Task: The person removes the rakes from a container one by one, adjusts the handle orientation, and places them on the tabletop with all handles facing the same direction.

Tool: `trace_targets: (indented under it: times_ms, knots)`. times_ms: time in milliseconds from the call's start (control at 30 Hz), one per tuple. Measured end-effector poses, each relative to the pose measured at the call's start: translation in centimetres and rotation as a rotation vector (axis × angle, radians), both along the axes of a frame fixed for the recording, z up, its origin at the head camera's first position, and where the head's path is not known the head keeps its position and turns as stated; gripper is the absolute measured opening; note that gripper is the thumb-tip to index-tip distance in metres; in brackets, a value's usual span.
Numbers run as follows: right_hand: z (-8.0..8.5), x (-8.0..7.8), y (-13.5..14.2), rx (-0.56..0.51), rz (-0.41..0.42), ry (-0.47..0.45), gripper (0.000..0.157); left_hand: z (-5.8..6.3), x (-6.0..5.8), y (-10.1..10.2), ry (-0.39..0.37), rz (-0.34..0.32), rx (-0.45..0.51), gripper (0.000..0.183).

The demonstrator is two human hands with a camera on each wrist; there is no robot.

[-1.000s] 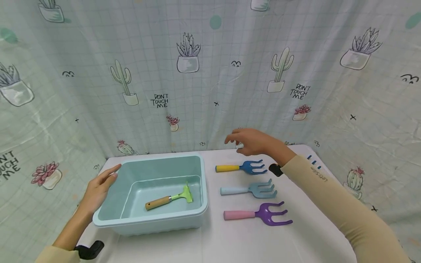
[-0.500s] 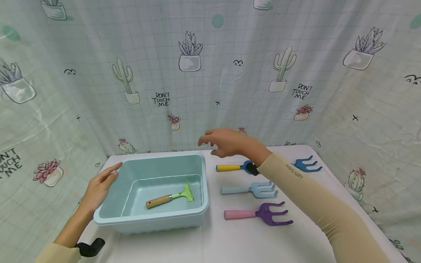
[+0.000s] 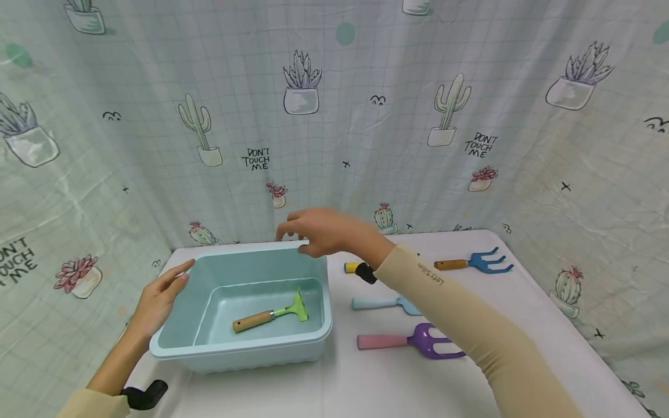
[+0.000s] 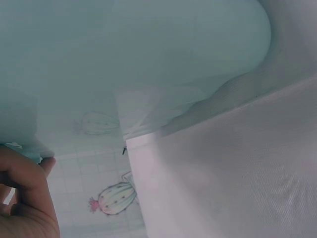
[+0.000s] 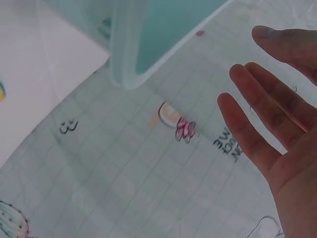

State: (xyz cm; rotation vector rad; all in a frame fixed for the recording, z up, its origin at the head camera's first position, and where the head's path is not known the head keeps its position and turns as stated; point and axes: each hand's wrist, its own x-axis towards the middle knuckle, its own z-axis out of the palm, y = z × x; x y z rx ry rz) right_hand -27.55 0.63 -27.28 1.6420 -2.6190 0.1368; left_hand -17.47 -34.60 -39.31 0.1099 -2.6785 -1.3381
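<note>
A light blue plastic bin [image 3: 240,349] stands on the left half of the white table. My left hand [image 3: 159,299] grips its left rim, and in the left wrist view the curled fingers [image 4: 27,173] meet the rim. Inside the bin lies a small hand hoe [image 3: 269,314] with a light green head and a wooden handle. My right hand [image 3: 326,231] hovers by the bin's back right corner with nothing in it. The right wrist view shows its fingers [image 5: 267,111] apart from each other and away from the bin's corner.
Right of the bin lie a yellow-handled fork [image 3: 350,267], a pale blue fork [image 3: 373,303] and a purple fork with pink handle [image 3: 384,342], partly behind my right arm. A blue fork with wooden handle [image 3: 452,264] lies farther right. A cactus-print curtain [image 3: 334,133] surrounds the table.
My right hand has moved left from above the forks to the bin's back right corner, uncovering the wooden-handled blue fork. The left hand stays on the bin's rim.
</note>
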Motion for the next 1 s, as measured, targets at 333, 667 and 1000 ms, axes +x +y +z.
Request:
trace_targets:
  times_ms: [333,667,1000]
  knots:
    - [0.2,0.9,-3.7,0.041,0.059,-0.023,0.037,0.1,0.0,0.2,0.007,-0.004,0.009,0.057]
    - [-1.5,0.1,-7.1,0.021,0.061,-0.136,0.036,0.0,0.1,0.0,0.006,-0.008,-0.007,0.057]
    - [-4.5,-1.5,-9.2,0.044,0.03,-0.256,0.037,0.1,0.2,-0.1,0.006,-0.012,0.016,0.057]
